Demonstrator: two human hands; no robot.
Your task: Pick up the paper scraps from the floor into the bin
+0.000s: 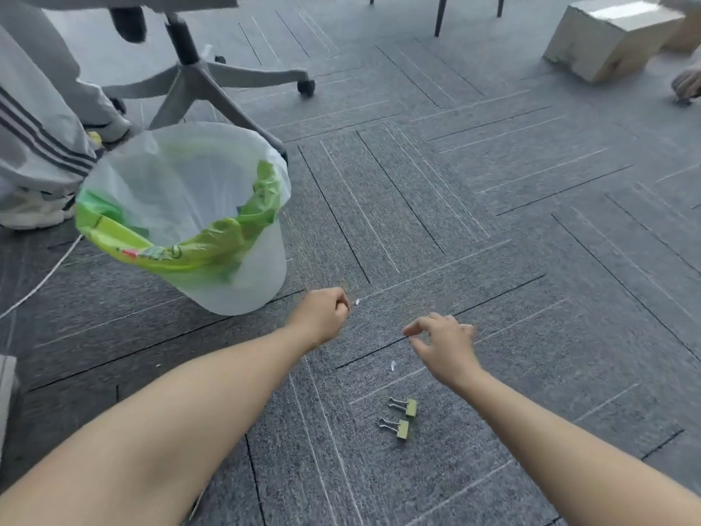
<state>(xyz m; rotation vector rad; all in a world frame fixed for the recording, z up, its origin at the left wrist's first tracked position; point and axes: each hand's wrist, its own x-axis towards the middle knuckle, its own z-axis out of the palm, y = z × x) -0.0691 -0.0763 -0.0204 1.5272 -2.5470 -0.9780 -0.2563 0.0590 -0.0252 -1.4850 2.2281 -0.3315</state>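
- Two small white paper scraps are seen on the grey carpeted floor (493,229): one scrap (357,302) lies just beside the left hand's knuckles, and a second scrap (392,365) lies nearer the camera, below and between the two hands.
- The left hand (322,317) is closed into a loose fist low over the floor; whether a scrap is already pinched inside it cannot be told, since the fingers (343,303) are curled away from view.
- The right hand (444,343) is held loose and unclenched, thumb and forefinger apart in a pinching pose, with nothing grasped.
- The step in hand is judged to be gathering: scraps are not yet all lifted, and nothing is being dropped into the bin at present.
- The bin (261,267), lined with a clear bag over a green one, stands upright to the left of the hands, near the left fist.
- For the next move, a fine pinch on the thin scrap is called for, pressed lightly against the carpet pile, followed by a short carry over the bin's rim.
- Two green binder clips (402,417) lie near the second scrap and should be left alone.
- An office chair base (212,75) and a cardboard box (603,43) stand well apart, farther off.
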